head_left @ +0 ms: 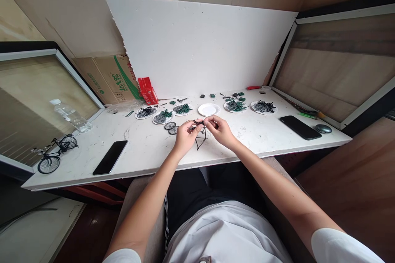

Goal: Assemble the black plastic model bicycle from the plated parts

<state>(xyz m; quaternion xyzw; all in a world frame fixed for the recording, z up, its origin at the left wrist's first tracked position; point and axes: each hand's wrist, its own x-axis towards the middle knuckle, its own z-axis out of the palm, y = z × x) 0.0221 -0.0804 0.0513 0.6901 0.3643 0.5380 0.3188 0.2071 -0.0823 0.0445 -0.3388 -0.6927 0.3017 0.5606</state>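
Above the front middle of the table, my left hand (187,132) and my right hand (219,129) meet with their fingertips pinched together. Between them is a thin black model bicycle frame (202,143), hanging down below the fingers. Both hands grip its upper end, where a small dark part shows; the fingers partly cover it. Small spoked model wheels (170,126) lie on the table just left of my left hand. Behind the hands stands a bare white paper plate (208,109).
Paper plates of black and green model parts (236,106) line the back. A finished-looking model bicycle (55,152), a water bottle (72,117) and a phone (110,157) are at left. Another phone (300,127) and a grey rounded object (323,128) lie at right. A white board (203,45) stands behind.
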